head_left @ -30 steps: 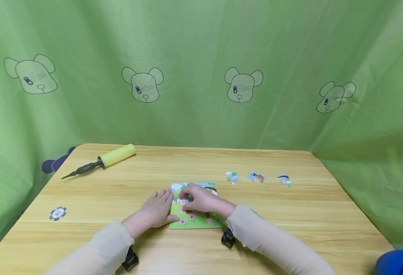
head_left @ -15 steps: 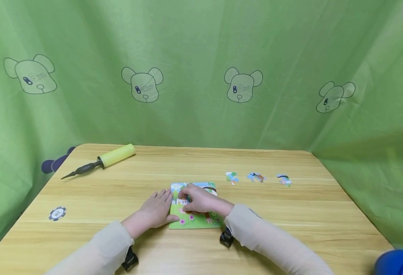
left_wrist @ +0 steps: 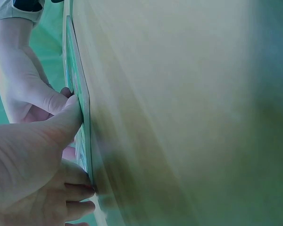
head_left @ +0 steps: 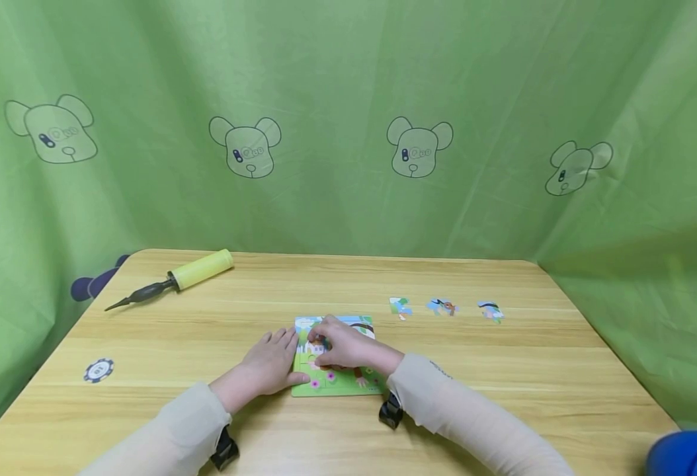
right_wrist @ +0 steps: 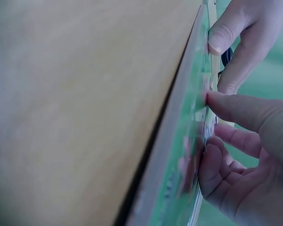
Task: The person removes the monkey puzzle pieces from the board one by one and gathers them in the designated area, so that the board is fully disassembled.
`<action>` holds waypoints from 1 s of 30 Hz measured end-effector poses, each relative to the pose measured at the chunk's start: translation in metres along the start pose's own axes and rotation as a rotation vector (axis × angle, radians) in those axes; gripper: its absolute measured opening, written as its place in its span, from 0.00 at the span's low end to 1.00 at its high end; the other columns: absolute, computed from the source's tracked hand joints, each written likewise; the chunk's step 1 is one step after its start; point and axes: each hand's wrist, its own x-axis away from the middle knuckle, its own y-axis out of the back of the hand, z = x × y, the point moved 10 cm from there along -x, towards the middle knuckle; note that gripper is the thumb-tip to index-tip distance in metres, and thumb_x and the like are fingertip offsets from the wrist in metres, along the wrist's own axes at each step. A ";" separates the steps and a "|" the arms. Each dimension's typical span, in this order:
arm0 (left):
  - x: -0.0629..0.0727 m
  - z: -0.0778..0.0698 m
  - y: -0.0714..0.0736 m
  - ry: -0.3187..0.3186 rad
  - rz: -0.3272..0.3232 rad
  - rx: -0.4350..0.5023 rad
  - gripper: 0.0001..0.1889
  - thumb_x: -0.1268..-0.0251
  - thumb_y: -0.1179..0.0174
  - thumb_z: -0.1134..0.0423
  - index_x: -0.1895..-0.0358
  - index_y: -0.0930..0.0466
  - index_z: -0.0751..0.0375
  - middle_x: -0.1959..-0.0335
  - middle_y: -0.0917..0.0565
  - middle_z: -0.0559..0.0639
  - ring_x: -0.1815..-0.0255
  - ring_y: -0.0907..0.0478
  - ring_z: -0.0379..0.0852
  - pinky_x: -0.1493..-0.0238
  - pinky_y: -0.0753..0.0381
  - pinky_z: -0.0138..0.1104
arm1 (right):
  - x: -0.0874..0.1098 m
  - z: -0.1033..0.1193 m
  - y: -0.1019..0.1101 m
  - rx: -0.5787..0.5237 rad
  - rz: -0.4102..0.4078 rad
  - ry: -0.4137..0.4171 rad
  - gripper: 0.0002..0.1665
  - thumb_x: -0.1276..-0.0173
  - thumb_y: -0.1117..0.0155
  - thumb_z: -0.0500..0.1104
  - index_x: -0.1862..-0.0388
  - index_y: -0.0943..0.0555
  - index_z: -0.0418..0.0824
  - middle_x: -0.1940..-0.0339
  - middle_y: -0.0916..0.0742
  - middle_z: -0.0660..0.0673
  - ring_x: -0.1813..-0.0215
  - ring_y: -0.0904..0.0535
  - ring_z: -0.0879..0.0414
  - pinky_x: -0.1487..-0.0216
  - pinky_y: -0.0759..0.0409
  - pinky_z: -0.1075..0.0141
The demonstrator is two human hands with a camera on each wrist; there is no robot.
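Note:
A small picture jigsaw puzzle (head_left: 339,390) with a green border lies flat in the middle of the table. My left hand (head_left: 270,362) rests beside its left edge, fingers extended, with the thumb on the lower left corner. Over the puzzle, my right hand (head_left: 348,345) has its thumb and index finger on a puzzle piece (head_left: 315,349) in the left part of the picture. In the right wrist view, the thumb (right_wrist: 219,103) and curled fingers touch the puzzle's surface. The right hand hides much of the picture's middle.
Three loose puzzle pieces lie behind and to the right: one (head_left: 400,308), another (head_left: 442,307) and a third (head_left: 491,312). A yellow and black hand pump (head_left: 176,277) is at the back left. A poker chip (head_left: 98,370) lies left. A blue object (head_left: 690,453) shows at the lower right.
The right thumb and index finger shift only very slightly on the puzzle. The left hand stays in place, and the loose pieces lie as before.

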 end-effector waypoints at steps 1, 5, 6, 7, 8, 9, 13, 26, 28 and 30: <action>0.000 0.000 0.000 0.000 -0.001 -0.002 0.42 0.38 0.49 0.39 0.35 0.41 0.75 0.33 0.41 0.65 0.32 0.45 0.58 0.34 0.46 0.49 | 0.000 -0.001 0.000 -0.008 0.001 -0.007 0.21 0.44 0.30 0.44 0.51 0.23 0.45 0.57 0.27 0.49 0.60 0.31 0.58 0.57 0.28 0.66; 0.000 0.001 0.000 0.000 -0.003 0.004 0.42 0.38 0.48 0.40 0.35 0.41 0.75 0.33 0.40 0.65 0.33 0.45 0.59 0.34 0.46 0.49 | 0.001 -0.003 0.000 -0.041 0.005 -0.019 0.21 0.43 0.30 0.45 0.50 0.23 0.50 0.56 0.26 0.48 0.60 0.31 0.57 0.58 0.28 0.65; 0.000 0.001 0.000 0.000 -0.004 0.006 0.42 0.38 0.48 0.40 0.35 0.41 0.75 0.33 0.40 0.65 0.33 0.45 0.59 0.34 0.46 0.49 | 0.001 -0.003 0.000 -0.051 0.005 -0.019 0.21 0.43 0.30 0.45 0.50 0.23 0.50 0.57 0.26 0.48 0.60 0.31 0.57 0.58 0.28 0.65; 0.001 0.001 0.000 0.000 -0.005 0.006 0.42 0.38 0.48 0.40 0.35 0.41 0.75 0.33 0.40 0.65 0.33 0.45 0.59 0.34 0.46 0.49 | 0.001 -0.003 0.000 -0.060 0.005 -0.018 0.21 0.43 0.31 0.44 0.50 0.23 0.51 0.57 0.26 0.49 0.61 0.31 0.57 0.59 0.28 0.65; 0.000 0.001 0.000 0.001 -0.003 0.007 0.42 0.38 0.48 0.40 0.35 0.41 0.75 0.33 0.40 0.65 0.33 0.45 0.59 0.34 0.46 0.49 | 0.001 -0.003 0.000 -0.067 0.003 -0.014 0.20 0.43 0.31 0.44 0.51 0.23 0.50 0.58 0.25 0.49 0.61 0.31 0.57 0.59 0.28 0.65; 0.000 0.001 -0.001 0.001 -0.002 0.004 0.42 0.38 0.49 0.40 0.35 0.41 0.75 0.33 0.41 0.65 0.32 0.45 0.59 0.34 0.47 0.49 | 0.001 -0.002 0.001 -0.072 0.000 -0.009 0.20 0.42 0.31 0.42 0.51 0.23 0.50 0.59 0.25 0.49 0.61 0.30 0.57 0.60 0.28 0.65; -0.001 0.002 -0.002 0.000 -0.003 -0.010 0.43 0.38 0.49 0.39 0.35 0.42 0.75 0.33 0.41 0.65 0.32 0.45 0.59 0.34 0.46 0.49 | 0.002 -0.001 0.003 -0.099 -0.024 0.015 0.16 0.40 0.35 0.37 0.53 0.23 0.45 0.62 0.25 0.49 0.65 0.30 0.57 0.64 0.28 0.66; 0.000 0.001 -0.001 -0.004 -0.016 0.013 0.43 0.39 0.49 0.39 0.35 0.42 0.76 0.33 0.41 0.66 0.33 0.45 0.60 0.34 0.47 0.49 | 0.007 -0.009 0.013 -0.364 -0.047 -0.016 0.06 0.31 0.47 0.36 0.62 0.21 0.42 0.72 0.22 0.47 0.81 0.29 0.57 0.84 0.28 0.70; 0.000 0.001 -0.001 -0.006 -0.017 0.011 0.42 0.38 0.49 0.40 0.35 0.42 0.76 0.33 0.41 0.66 0.33 0.45 0.60 0.34 0.47 0.49 | 0.008 -0.008 0.017 -0.380 -0.051 0.007 0.07 0.31 0.46 0.35 0.63 0.20 0.41 0.73 0.22 0.47 0.77 0.28 0.57 0.79 0.26 0.69; -0.001 0.001 0.000 -0.007 -0.018 0.009 0.42 0.38 0.49 0.40 0.35 0.41 0.76 0.33 0.41 0.66 0.33 0.45 0.60 0.34 0.47 0.49 | 0.010 -0.006 0.023 -0.384 -0.061 0.029 0.07 0.32 0.45 0.35 0.62 0.19 0.40 0.74 0.22 0.47 0.74 0.28 0.57 0.74 0.25 0.68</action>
